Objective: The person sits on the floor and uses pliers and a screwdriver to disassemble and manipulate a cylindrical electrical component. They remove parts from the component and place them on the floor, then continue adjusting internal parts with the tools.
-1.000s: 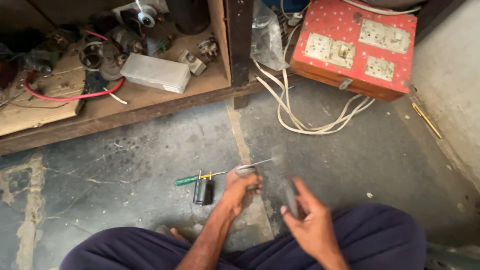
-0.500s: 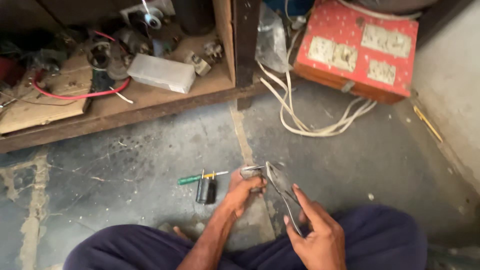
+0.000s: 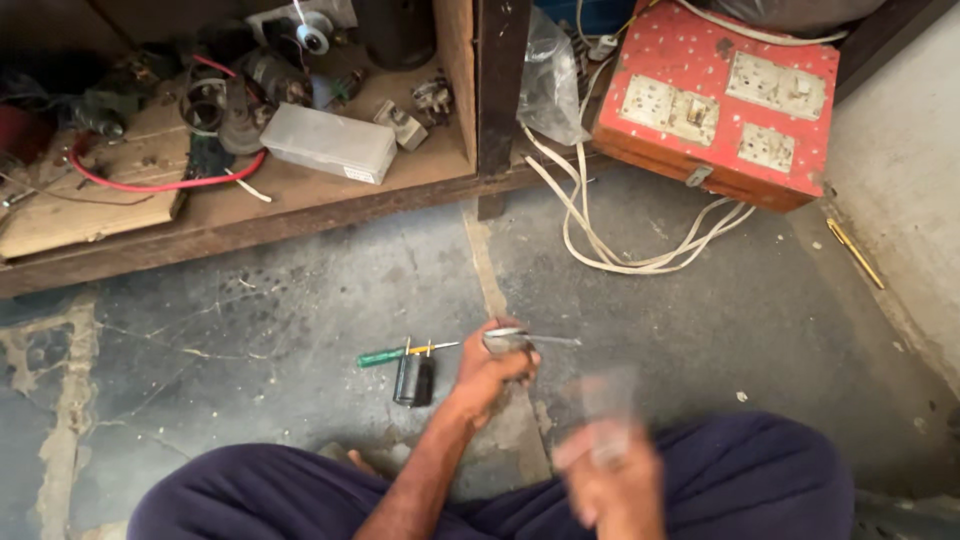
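My left hand [image 3: 492, 372] rests low over the concrete floor, closed on a small metal part [image 3: 505, 340]. A thin metal rod [image 3: 556, 341] sticks out of that part to the right. My right hand [image 3: 612, 482] is nearer my body, above my dark blue trousers, and badly blurred by motion. It grips a long tool [image 3: 610, 398] that shows only as a pale smear. A green-handled screwdriver [image 3: 385, 356] and a black cylinder [image 3: 413, 380] lie on the floor just left of my left hand.
A red wooden box with pale sockets [image 3: 720, 100] stands at the back right, with white cable [image 3: 620, 255] looped before it. A low wooden shelf [image 3: 250, 215] holds a grey plastic case [image 3: 330, 143], red wire [image 3: 150, 185] and motor parts. A yellow stick [image 3: 855, 253] lies by the right wall.
Half a second ago my right hand held the dark tool up against the part in my left hand. It has since pulled back toward my body. My left hand has barely moved.
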